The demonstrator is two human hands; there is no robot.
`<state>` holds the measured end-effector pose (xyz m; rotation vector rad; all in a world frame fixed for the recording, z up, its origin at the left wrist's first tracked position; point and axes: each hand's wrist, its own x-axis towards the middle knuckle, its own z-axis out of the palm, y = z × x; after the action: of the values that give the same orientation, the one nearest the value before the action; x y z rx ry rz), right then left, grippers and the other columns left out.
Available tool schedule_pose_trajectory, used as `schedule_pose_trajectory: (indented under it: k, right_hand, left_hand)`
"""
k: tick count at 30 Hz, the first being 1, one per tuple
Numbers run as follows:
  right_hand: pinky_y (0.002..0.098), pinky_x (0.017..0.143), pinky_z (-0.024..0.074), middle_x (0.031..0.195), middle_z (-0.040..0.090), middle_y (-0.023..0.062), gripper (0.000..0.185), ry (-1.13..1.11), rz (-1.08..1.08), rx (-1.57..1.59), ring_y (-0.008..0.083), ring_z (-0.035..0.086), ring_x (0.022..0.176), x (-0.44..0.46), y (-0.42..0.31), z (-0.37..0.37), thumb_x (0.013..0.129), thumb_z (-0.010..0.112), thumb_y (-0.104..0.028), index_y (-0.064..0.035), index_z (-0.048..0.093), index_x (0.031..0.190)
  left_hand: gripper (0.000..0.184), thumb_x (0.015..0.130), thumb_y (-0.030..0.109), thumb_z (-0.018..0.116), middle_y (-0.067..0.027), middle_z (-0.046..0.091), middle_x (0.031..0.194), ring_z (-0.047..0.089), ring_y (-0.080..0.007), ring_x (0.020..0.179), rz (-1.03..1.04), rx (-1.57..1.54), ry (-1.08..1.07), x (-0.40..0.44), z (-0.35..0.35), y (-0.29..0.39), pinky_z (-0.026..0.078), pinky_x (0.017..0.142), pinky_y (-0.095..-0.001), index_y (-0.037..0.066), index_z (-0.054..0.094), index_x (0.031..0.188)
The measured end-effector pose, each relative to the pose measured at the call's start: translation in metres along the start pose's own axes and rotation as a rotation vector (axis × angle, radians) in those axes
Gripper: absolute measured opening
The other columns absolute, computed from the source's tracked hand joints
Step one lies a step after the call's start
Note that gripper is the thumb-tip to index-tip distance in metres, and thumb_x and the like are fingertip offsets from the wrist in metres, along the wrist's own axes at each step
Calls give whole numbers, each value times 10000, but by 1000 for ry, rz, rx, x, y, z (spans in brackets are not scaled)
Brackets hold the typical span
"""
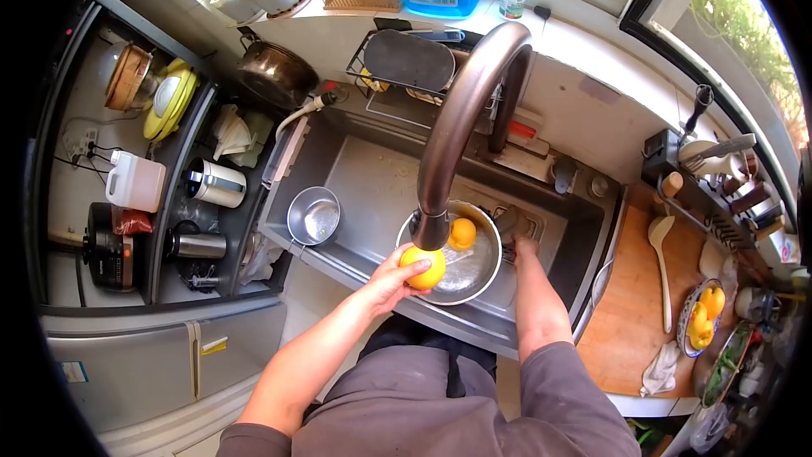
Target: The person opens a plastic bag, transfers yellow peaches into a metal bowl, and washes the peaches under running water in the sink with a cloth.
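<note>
My left hand [396, 278] is closed around a round yellow fruit [424, 268], just below the mouth of the bronze-coloured faucet [433, 178]. Beneath it, a metal pot [488, 275] stands in the grey sink [364, 173] with a second yellow fruit [462, 234] inside. A thin stream of water seems to fall into the pot. My right hand [523, 248] reaches down into the sink at the pot's right side, by a dark object [508, 222] I cannot make out. Its fingers are mostly hidden, so their grip does not show.
A small metal pan [314, 217] sits at the sink's left. On the right, a wooden board [622, 305] bears a long spoon [662, 271], a white cloth [661, 370] and a patterned dish [687, 340] of yellow fruit. A rack [397, 89] stands behind the sink.
</note>
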<state>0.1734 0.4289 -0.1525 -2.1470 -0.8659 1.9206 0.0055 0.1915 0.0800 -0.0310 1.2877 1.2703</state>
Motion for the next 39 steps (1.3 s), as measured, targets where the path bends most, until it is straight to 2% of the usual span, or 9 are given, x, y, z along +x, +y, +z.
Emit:
schedule_pose_trajectory:
  k: [3, 13, 16, 20, 26, 29, 33, 37, 39]
  right_hand:
    - [343, 634, 466, 755, 622, 67, 185, 359, -605, -364, 205, 571, 698, -56, -23, -9, 809, 570, -226, -50, 628, 826]
    - [361, 882, 403, 1122, 568, 132, 167, -443, -1631, -545, 269, 530, 1011, -261, 4, 16, 833, 560, -203, -51, 588, 898]
    - [403, 888, 380, 1037, 571, 114, 189, -225, -1419, -367, 304, 511, 997, -281, 4, 34, 820, 579, -201, -49, 576, 933]
    - [379, 852, 412, 966, 591, 132, 281, 19, -1690, -385, 283, 529, 986, -299, -19, 47, 830, 563, -266, -36, 580, 991]
    - [276, 744, 472, 878, 617, 75, 391, -785, -322, 404, 161, 602, 793, -270, -24, 44, 932, 414, -370, -21, 586, 973]
    - [303, 792, 462, 924, 617, 98, 422, -577, -722, 448, 193, 598, 857, -268, -2, 59, 948, 360, -363, -6, 575, 1016]
    - [358, 961, 339, 1185, 502, 183, 428, 216, -1721, -326, 272, 471, 1118, -294, 14, 62, 952, 312, -314, 17, 474, 1171]
    - [366, 903, 393, 1061, 574, 156, 411, 32, -1764, -349, 258, 538, 1026, -286, -14, 54, 939, 360, -317, 24, 514, 1110]
    - [347, 758, 467, 875, 619, 98, 373, -642, -982, -196, 206, 597, 852, -266, -33, 49, 922, 414, -325, 3, 563, 1020]
  left_hand:
    - [707, 775, 338, 687, -116, 469, 1181, 545, -260, 1020, -18, -37, -12, 0, -1, -1, 517, 777, -408, 97, 300, 1314]
    - [423, 864, 446, 510, -94, 549, 1150, 568, -212, 1013, -48, -274, -248, 42, -5, -30, 481, 858, -385, 140, 499, 1156]
    - [344, 883, 395, 486, -39, 570, 1135, 570, -162, 1011, -59, -238, -209, 12, 24, -10, 484, 856, -351, 157, 537, 1126]
    - [389, 891, 434, 459, -19, 552, 1166, 556, -165, 1039, -14, -211, -216, 6, 31, -6, 471, 877, -361, 185, 488, 1189]
    - [650, 757, 645, 520, -61, 602, 1000, 613, -229, 877, 15, -75, -269, -20, 40, 12, 540, 692, -364, 126, 494, 1147]
    - [629, 767, 622, 533, -59, 606, 984, 601, -210, 906, 66, -277, -75, -20, 52, 10, 532, 703, -364, 115, 503, 1138]
    - [436, 871, 466, 496, -33, 589, 1041, 590, -161, 925, 253, -373, -80, 7, 43, -9, 517, 729, -379, 128, 507, 1146]
    - [412, 921, 453, 389, -24, 591, 1036, 579, -160, 945, 51, -118, -39, -7, 37, -1, 520, 714, -360, 98, 546, 1060]
    - [521, 881, 563, 367, -66, 620, 927, 622, -185, 781, 41, -114, 8, -15, 40, 5, 532, 596, -319, 96, 558, 1006]
